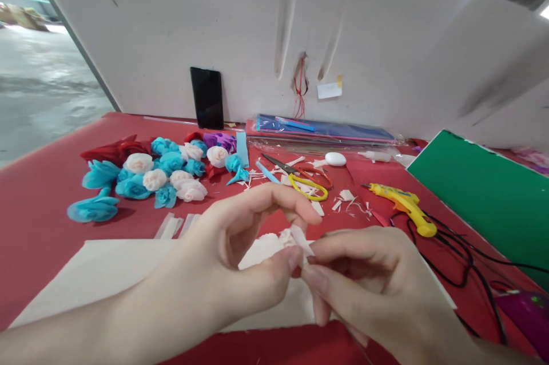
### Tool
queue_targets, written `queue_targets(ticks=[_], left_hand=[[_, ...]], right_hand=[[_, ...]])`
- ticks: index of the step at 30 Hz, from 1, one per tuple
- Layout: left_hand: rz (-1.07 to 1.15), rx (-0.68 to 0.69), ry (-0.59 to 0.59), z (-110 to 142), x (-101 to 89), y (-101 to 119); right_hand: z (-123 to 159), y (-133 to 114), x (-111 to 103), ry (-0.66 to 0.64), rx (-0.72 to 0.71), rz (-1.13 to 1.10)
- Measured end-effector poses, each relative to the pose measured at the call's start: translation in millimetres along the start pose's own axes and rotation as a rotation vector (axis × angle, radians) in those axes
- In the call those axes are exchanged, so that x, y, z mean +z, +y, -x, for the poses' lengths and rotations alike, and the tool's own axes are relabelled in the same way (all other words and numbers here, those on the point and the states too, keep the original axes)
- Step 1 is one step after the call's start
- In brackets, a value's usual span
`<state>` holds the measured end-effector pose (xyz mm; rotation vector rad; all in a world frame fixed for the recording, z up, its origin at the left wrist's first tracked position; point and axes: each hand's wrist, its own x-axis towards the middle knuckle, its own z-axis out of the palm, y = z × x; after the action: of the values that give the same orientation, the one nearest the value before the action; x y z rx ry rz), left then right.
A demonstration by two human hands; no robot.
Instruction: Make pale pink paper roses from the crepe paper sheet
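Observation:
A small pale pink paper flower (288, 237) is held between my two hands, over a cream sheet (257, 296). My left hand (240, 250) has its thumb against the flower's side, with the index finger arched above it. The lower left fingers are mostly hidden. My right hand (369, 279) pinches the flower's base between thumb and forefinger. A thin stem (354, 337) runs down below the right hand, partly covered by the fingers. One pale petal (301, 239) stands up on the flower's right side.
Finished blue, pink, red and purple flowers (171, 163) lie at left. Scissors (306, 185) rest among paper scraps. At right are a yellow glue gun (403, 205), its black cable (472, 265) and a green board (484, 199). A phone (208, 99) leans at the back wall.

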<state>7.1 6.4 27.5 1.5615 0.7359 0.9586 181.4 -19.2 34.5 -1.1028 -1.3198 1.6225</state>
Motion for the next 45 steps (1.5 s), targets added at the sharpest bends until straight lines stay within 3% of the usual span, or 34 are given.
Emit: queue_targets(ticks=[5,8,17,21,29,36,40,45], left_hand=[[0.007,0.085,0.087,4,10.5,-7],[0.012,0.134,0.093,4,12.1,-10],[0.178,0.068,-0.062,4,10.8,-10],[0.139,0.088,-0.095,4,8.4,-10],[0.142,0.138,-0.164,6,3.8,-6],[0.163,0.088,-0.208,8,6.5,-5],[0.089,0.092,-0.178,6,8.9,-4],[-0.172,0.098,0.001,10,11.1,-2]], right_hand=[[-1,-2,-1,0.010,0.087,-0.042],[-2,-5,-4,-0.058,0.100,-0.078],[-2,-3,-9,-0.206,0.115,-0.147],[-1,0,-12,-0.273,0.121,-0.224],[-1,3,-13,-0.270,0.204,-0.312],[-3,0,-5,-0.174,0.080,-0.124],[-4,5,1,-0.096,-0.079,0.008],[0,10,3,0.035,-0.221,0.252]])
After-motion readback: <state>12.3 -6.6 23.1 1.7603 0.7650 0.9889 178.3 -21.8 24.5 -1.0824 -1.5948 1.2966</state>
